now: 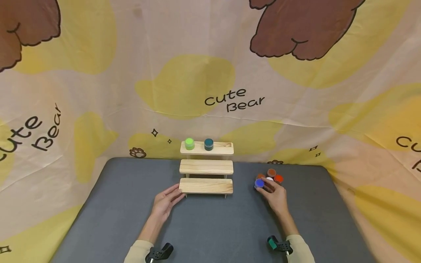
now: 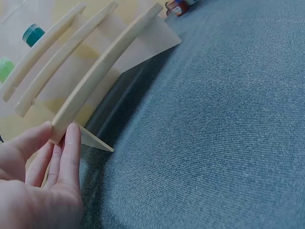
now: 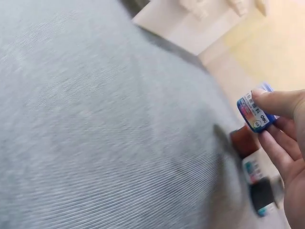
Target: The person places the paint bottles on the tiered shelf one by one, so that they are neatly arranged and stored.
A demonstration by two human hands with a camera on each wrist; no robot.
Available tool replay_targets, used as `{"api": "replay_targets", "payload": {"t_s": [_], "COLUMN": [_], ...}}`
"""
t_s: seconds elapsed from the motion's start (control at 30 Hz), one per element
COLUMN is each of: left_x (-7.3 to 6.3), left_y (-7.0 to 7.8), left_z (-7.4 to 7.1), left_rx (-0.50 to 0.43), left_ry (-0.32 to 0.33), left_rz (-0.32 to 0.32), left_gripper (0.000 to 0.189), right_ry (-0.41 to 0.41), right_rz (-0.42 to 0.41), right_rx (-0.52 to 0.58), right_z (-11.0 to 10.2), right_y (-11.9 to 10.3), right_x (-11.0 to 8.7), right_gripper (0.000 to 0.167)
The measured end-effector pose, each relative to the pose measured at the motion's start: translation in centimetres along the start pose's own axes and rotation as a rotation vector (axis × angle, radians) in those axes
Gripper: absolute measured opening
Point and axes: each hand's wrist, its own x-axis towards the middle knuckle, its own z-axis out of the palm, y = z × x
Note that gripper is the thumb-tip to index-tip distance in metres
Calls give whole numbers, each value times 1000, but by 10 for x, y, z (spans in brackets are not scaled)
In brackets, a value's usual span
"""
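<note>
A three-tier wooden display stand (image 1: 206, 186) stands on the table, and my left hand (image 1: 163, 204) grips the left end of its lowest tier. Thumb and fingers pinch that board (image 2: 90, 83) in the left wrist view. My right hand (image 1: 276, 198) holds a small blue paint jar (image 1: 259, 183) between thumb and fingers; its printed label (image 3: 255, 110) shows in the right wrist view. Just beyond it are an orange-brown jar (image 1: 271, 172), a red jar (image 1: 279, 178) and a white one (image 1: 270, 179), partly hidden by the fingers. The top tier bears a light green jar (image 1: 189, 144) and a dark teal jar (image 1: 208, 144).
A dark grey cloth (image 1: 204, 226) covers the table. Behind it hangs a patterned curtain (image 1: 184, 87) with bear drawings, close to the table's back edge. A black-topped jar (image 3: 262, 194) stands in the group in the right wrist view.
</note>
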Motion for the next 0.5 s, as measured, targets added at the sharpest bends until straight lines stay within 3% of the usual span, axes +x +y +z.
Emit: {"api": "replay_targets", "payload": {"t_s": [0.23,0.5], "left_x": [-1,0], "left_y": [0,-1], "left_z": [0,-1], "left_rx": [1,6], "left_ry": [-11,-13], "left_rz": [-7,-10], "left_gripper": [49,50], "right_ry": [-42,-80], "right_rz": [2,-87], "right_rx": [5,16], "right_z": [-5,1], "right_y": [-17,-39], "right_x": [11,25], "right_gripper": [45,44]}}
